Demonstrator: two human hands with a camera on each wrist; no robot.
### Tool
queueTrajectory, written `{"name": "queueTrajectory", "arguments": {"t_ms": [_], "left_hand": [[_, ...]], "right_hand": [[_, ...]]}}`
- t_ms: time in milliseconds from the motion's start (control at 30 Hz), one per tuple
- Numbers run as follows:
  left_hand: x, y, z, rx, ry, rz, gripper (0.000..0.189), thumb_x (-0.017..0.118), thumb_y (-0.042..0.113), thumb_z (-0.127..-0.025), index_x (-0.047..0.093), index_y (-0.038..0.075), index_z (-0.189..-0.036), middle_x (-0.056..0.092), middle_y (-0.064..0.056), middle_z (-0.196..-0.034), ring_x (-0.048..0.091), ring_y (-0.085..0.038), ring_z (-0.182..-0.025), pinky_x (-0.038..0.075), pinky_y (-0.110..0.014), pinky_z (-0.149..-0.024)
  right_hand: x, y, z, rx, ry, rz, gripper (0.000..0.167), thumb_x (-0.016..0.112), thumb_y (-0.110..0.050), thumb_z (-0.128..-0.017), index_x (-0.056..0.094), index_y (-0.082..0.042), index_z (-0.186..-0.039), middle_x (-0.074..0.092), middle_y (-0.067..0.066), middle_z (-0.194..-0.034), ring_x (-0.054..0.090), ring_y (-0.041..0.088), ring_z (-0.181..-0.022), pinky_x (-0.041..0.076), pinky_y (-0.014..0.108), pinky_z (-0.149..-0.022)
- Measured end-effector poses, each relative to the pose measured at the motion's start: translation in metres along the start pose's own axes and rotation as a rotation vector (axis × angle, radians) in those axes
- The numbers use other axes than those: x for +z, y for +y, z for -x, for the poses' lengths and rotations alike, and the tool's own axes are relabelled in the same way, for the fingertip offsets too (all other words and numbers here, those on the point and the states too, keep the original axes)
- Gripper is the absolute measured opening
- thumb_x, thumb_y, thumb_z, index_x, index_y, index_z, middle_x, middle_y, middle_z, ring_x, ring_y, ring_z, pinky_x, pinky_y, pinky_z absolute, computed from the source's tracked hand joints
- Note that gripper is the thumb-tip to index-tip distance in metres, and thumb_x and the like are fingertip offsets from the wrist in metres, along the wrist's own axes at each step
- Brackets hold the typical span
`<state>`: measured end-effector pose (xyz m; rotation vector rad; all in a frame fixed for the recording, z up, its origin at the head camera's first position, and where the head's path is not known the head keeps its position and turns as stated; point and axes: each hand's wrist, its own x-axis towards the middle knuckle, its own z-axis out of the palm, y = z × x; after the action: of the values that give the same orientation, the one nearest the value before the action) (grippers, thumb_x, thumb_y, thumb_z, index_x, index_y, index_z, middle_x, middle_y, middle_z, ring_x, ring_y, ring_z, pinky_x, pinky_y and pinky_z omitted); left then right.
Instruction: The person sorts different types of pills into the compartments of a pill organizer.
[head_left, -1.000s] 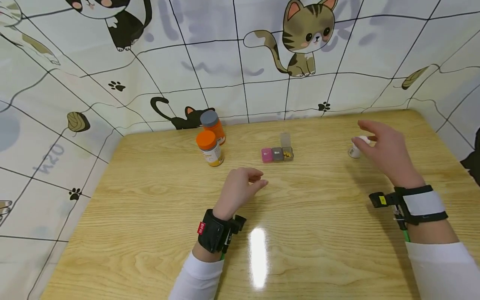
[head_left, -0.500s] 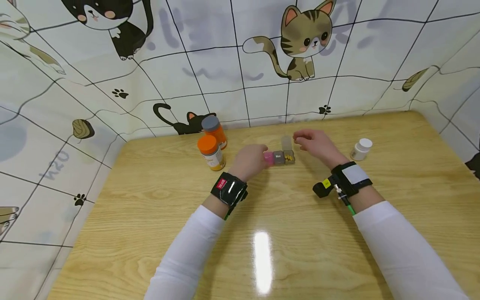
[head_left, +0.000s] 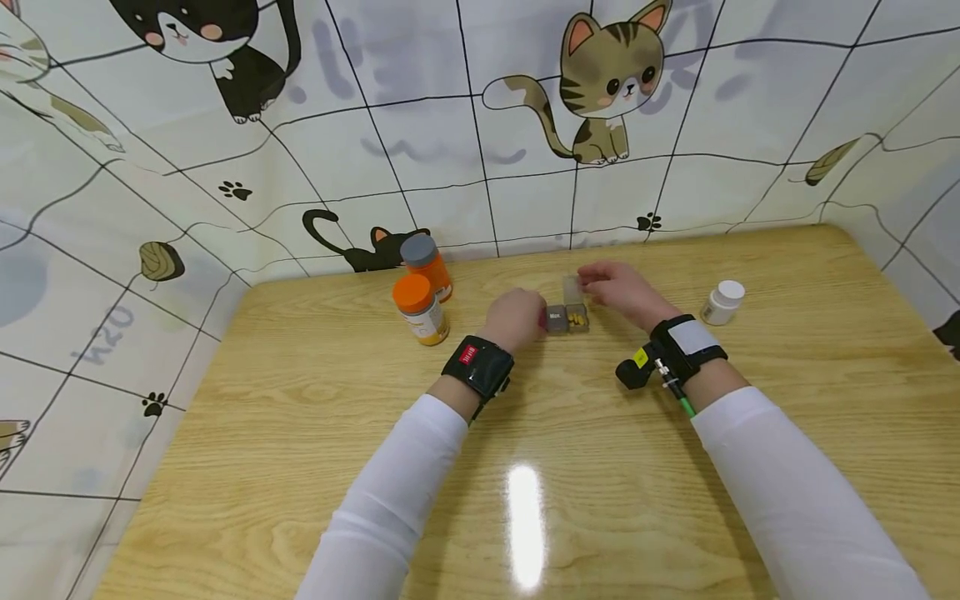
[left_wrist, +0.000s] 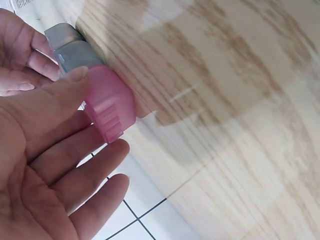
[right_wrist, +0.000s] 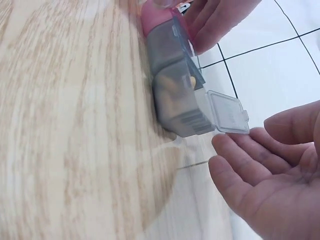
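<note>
A small pill organizer (head_left: pixel 556 319) with one pink and two grey compartments stands on the table. Its right grey compartment holds yellow pills, and the clear lid (right_wrist: pixel 228 112) of that compartment is raised. My left hand (head_left: pixel 516 320) grips the pink end (left_wrist: pixel 111 100), thumb on the near side and fingers behind. My right hand (head_left: pixel 624 292) is beside the raised lid with fingers extended. In the right wrist view the fingertips (right_wrist: pixel 223 144) are at the lid's outer edge; whether they touch it I cannot tell.
To the left stand an orange-capped bottle (head_left: pixel 421 310) and a grey-capped orange bottle (head_left: pixel 429 265) behind it. A white bottle (head_left: pixel 723 302) stands to the right. A cat-printed cloth (head_left: pixel 420 125) hangs along the table's back edge.
The right hand has left the white bottle and moved left to the raised lid. From the front, the left hand has reached forward and taken hold of the pill organizer's pink end.
</note>
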<state>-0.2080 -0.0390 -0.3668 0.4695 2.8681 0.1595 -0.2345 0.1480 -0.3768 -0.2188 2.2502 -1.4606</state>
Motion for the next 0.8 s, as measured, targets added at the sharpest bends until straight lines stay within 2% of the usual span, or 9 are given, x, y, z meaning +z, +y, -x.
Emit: {"name": "queueTrajectory", "arguments": {"t_ms": [100,200,367,567,700,800], "left_hand": [[0.003,-0.002,-0.001,0.008,0.005,0.020,0.015,0.077,0.015,-0.088,0.077,0.009,-0.102,0.074,-0.002,-0.094,0.062,-0.014,-0.082,0.054,-0.030,-0.071],[0.004,-0.004,-0.002,0.016,0.013,0.044,0.016,0.078,0.014,-0.088,0.077,0.009,-0.103,0.074,-0.003,-0.094,0.063,-0.015,-0.084,0.053,-0.029,-0.071],[0.003,-0.006,-0.003,0.012,0.017,0.071,0.019,0.078,0.013,-0.087,0.077,0.009,-0.105,0.075,-0.004,-0.097,0.065,-0.017,-0.088,0.053,-0.030,-0.072],[0.002,-0.003,-0.001,0.006,0.011,0.081,0.022,0.078,0.013,-0.088,0.077,0.008,-0.109,0.075,-0.006,-0.100,0.065,-0.017,-0.088,0.054,-0.031,-0.073],[0.003,-0.003,-0.001,0.015,0.021,0.081,0.019,0.077,0.012,-0.088,0.077,0.007,-0.107,0.075,-0.006,-0.098,0.063,-0.017,-0.084,0.053,-0.031,-0.072],[0.004,-0.003,-0.001,0.013,0.022,0.079,0.021,0.077,0.013,-0.089,0.077,0.007,-0.109,0.076,-0.006,-0.098,0.062,-0.017,-0.083,0.052,-0.031,-0.072]], "right_hand": [[0.000,-0.001,0.002,-0.007,-0.001,0.019,0.050,0.035,-0.004,-0.107,0.028,0.010,-0.155,0.037,0.029,-0.157,0.037,0.042,-0.145,0.036,0.052,-0.117],[0.001,-0.005,0.008,-0.043,0.010,0.085,0.049,0.036,-0.004,-0.107,0.031,0.010,-0.153,0.041,0.029,-0.154,0.039,0.042,-0.144,0.035,0.053,-0.117],[0.007,-0.012,0.025,-0.166,0.043,0.306,0.046,0.038,-0.002,-0.104,0.040,0.014,-0.147,0.048,0.033,-0.147,0.044,0.046,-0.139,0.036,0.055,-0.115],[0.022,-0.009,0.046,-0.312,0.038,0.650,0.042,0.043,0.005,-0.098,0.051,0.015,-0.137,0.055,0.035,-0.138,0.056,0.047,-0.126,0.047,0.055,-0.103],[0.034,-0.003,0.057,-0.365,0.017,0.777,0.043,0.044,0.008,-0.096,0.051,0.017,-0.137,0.052,0.036,-0.141,0.058,0.046,-0.125,0.050,0.053,-0.101],[0.041,0.000,0.064,-0.373,0.004,0.825,0.045,0.044,0.007,-0.096,0.045,0.021,-0.139,0.045,0.039,-0.146,0.052,0.049,-0.132,0.046,0.054,-0.106]]}}
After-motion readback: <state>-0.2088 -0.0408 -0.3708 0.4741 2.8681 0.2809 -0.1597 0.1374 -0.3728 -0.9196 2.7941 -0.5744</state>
